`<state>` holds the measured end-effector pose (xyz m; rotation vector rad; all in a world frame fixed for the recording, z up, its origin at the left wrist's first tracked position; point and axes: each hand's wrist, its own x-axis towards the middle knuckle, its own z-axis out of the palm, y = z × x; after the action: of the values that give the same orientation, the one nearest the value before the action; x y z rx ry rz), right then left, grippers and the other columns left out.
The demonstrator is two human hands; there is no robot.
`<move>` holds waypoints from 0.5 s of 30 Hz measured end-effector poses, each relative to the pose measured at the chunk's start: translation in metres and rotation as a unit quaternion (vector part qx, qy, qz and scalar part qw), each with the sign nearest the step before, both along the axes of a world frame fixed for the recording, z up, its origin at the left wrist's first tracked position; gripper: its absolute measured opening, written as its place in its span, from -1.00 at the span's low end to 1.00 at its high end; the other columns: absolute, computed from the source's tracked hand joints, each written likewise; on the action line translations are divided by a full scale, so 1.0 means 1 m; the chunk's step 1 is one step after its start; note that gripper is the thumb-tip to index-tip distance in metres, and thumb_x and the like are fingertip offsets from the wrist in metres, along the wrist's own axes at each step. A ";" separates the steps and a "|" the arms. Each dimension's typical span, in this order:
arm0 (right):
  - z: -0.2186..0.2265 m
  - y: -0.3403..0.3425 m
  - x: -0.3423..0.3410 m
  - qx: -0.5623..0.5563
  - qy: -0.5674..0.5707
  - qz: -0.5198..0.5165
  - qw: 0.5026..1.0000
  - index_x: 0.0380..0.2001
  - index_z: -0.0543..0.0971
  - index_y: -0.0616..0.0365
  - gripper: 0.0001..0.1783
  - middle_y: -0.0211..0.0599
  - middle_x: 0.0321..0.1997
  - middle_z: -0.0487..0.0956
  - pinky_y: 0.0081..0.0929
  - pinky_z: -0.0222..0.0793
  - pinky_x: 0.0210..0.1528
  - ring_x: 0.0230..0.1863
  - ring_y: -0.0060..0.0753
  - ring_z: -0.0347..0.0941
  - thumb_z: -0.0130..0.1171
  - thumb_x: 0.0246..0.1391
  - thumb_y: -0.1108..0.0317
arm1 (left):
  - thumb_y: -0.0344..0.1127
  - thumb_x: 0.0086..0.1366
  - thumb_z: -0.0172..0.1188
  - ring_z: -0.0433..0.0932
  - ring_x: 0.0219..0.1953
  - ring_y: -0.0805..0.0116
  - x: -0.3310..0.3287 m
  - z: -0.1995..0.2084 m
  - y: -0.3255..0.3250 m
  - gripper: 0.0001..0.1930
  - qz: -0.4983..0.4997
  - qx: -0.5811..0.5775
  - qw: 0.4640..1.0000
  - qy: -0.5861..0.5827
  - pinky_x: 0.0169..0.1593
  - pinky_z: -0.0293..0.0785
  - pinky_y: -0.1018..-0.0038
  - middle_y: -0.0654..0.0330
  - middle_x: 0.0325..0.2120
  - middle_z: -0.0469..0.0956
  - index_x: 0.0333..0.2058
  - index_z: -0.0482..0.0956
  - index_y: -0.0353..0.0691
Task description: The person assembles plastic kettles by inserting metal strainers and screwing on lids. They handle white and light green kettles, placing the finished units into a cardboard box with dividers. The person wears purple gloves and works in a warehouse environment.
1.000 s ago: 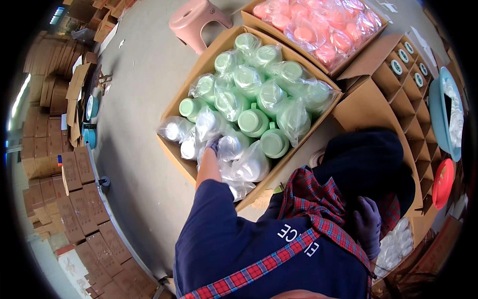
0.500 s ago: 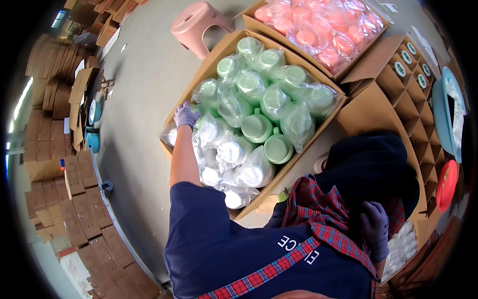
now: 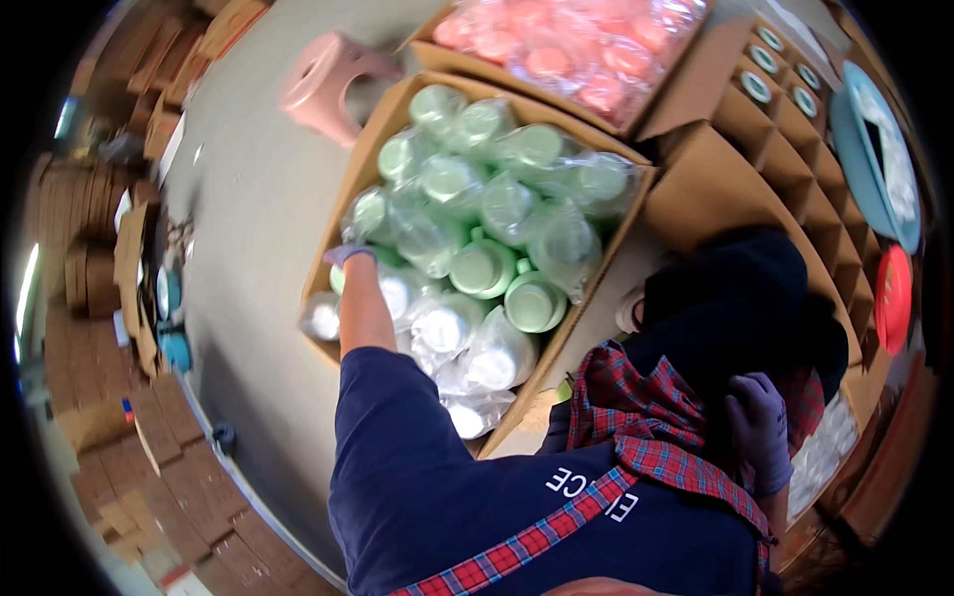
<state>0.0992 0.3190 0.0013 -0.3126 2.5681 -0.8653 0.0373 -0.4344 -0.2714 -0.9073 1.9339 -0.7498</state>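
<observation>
An open cardboard box [image 3: 581,323] in front of me holds several pale green cups with handles [image 3: 483,266], many wrapped in clear plastic bags. Similar white wrapped items [image 3: 444,326] fill its near left part. My left hand [image 3: 350,255], in a light purple glove, reaches in at the box's left side, between green and white pieces. Its fingers are hidden and blurred, so its grip does not show. Low on the right, my right hand [image 3: 760,432], also gloved, rests against my dark clothing beside a red plaid apron [image 3: 636,392]. Its fingers are loosely bent, with nothing visible in them.
Behind stands a box of pink wrapped items [image 3: 552,62]. To the right are a divided carton [image 3: 805,214] with several round-topped pieces, a blue basin [image 3: 879,149] and a red round object [image 3: 893,298]. A pink stool [image 3: 333,87] stands far left; stacked cartons [image 3: 189,477] line the left.
The view has shifted, so the boxes and stool sit further left in it. My left hand has dipped lower among the wrapped pieces, hiding its fingers. My right hand stays at my clothing.
</observation>
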 end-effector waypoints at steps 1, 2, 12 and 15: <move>0.000 0.000 0.006 0.020 0.021 -0.015 0.999 -0.07 0.61 0.19 -0.70 -0.04 -0.07 0.58 -0.23 0.49 0.05 -0.02 0.03 0.56 0.25 0.10 0.43 | -0.03 0.36 0.15 0.44 0.31 0.23 -0.031 -0.004 0.030 -0.51 -0.049 0.034 0.998 0.017 0.23 0.35 0.03 0.39 0.25 0.51 0.25 0.53 0.16; 0.001 0.006 0.013 0.028 0.041 -0.026 0.998 -0.06 0.61 0.18 -0.70 -0.05 -0.07 0.58 -0.22 0.49 0.06 -0.02 0.03 0.56 0.27 0.11 0.40 | -0.03 0.35 0.16 0.45 0.30 0.23 -0.035 0.007 0.036 -0.51 -0.081 0.041 0.993 0.076 0.22 0.36 0.04 0.38 0.24 0.51 0.25 0.53 0.14; -0.015 0.045 0.062 0.012 0.103 -0.076 0.992 -0.02 0.61 0.13 -0.65 -0.10 -0.11 0.60 -0.16 0.49 0.04 -0.06 -0.01 0.56 0.22 0.22 0.17 | -0.05 0.29 0.22 0.49 0.21 0.24 -0.069 0.112 0.322 -0.47 -0.316 0.519 0.592 0.530 0.17 0.40 0.15 0.32 0.18 0.54 0.22 0.51 0.01; -0.040 0.043 0.089 -0.030 0.097 -0.073 0.992 -0.01 0.61 0.12 -0.64 -0.10 -0.09 0.60 -0.18 0.48 0.06 -0.04 -0.01 0.55 0.21 0.22 0.16 | -0.06 0.28 0.24 0.50 0.19 0.25 -0.036 0.153 0.413 -0.46 -0.319 0.652 0.527 0.442 0.15 0.42 0.18 0.30 0.16 0.55 0.22 0.51 -0.03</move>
<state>0.1880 0.3619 -0.0389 -0.2398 2.7771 -1.0103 0.0016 -0.0215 -0.1187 0.6198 2.8067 1.1480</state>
